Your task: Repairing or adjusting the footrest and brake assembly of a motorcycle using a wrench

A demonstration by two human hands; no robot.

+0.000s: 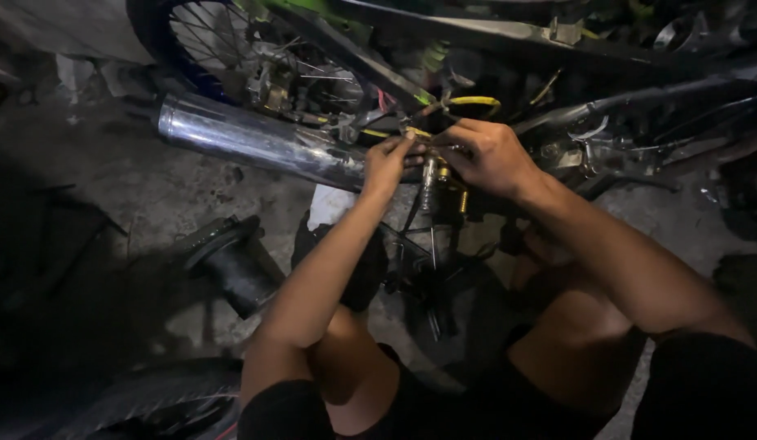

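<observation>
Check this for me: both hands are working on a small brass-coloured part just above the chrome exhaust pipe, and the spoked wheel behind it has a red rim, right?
Not quite: the head view shows the spoked wheel with a blue rim, not red. The rest holds: the left hand and right hand meet at the small brass-coloured part, just above the chrome exhaust pipe.

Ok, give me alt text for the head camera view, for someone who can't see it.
A person's left hand and right hand meet on a small brass-coloured fitting beside a motorcycle's chrome exhaust pipe. A spoked wheel sits behind, a dark cylindrical part lies on the concrete floor.
</observation>
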